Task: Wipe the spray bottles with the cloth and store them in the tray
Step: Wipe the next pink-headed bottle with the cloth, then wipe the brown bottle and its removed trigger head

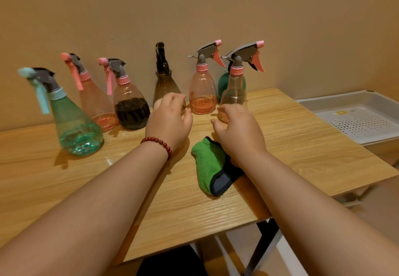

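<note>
Ref: green terry cloth with dark edging [209, 164] on the light wood-grain table [64, 189]. Left of it and nearer than it: bare tabletop, open passage. Behind it: row of plastic trigger spray bottles [203, 94] walls off the back (gaps tight, triggers jut sideways). Right of it: bare strip, then white perforated plastic tray [364, 124].

A fluffy green cloth [208, 163] is seen under the right hand [239, 133]. The table [302, 150] is made of shiny, grainy wood. Beyond the hand, the spray bottles [203, 94] are made of smooth see-through plastic, and, to its right, the tray [345, 100] of matt plastic.
</note>
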Action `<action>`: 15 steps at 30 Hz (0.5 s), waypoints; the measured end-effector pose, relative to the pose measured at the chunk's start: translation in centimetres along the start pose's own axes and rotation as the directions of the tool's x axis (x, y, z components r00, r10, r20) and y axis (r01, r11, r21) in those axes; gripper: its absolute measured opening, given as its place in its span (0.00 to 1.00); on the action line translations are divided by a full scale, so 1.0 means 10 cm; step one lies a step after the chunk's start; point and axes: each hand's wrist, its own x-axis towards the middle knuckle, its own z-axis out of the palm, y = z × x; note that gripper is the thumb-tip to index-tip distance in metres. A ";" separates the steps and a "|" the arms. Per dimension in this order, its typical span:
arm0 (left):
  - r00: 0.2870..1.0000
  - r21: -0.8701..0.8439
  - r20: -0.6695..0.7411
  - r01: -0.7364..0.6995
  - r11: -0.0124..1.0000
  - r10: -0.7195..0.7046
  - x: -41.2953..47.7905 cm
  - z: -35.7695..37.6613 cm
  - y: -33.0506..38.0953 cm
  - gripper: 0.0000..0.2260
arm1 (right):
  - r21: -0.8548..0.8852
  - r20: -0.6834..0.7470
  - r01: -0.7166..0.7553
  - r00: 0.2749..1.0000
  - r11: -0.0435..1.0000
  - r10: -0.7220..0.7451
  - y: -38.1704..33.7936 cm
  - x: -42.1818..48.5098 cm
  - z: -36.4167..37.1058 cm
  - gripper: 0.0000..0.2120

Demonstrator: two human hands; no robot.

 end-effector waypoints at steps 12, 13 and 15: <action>0.974 -0.133 0.120 0.206 0.969 -0.191 -0.32 -0.27 -0.46 0.26 | -0.192 0.471 0.080 0.882 0.978 0.020 -0.29 -0.29 0.23 0.24; 0.971 -0.162 0.123 0.225 0.961 -0.206 -0.29 -0.27 -0.47 0.27 | -0.192 0.486 0.080 0.873 0.978 0.024 -0.30 -0.24 0.26 0.23; 0.968 -0.197 0.118 0.239 0.951 -0.220 -0.23 -0.27 -0.46 0.28 | -0.203 0.508 0.088 0.861 0.975 0.028 -0.31 -0.12 0.30 0.22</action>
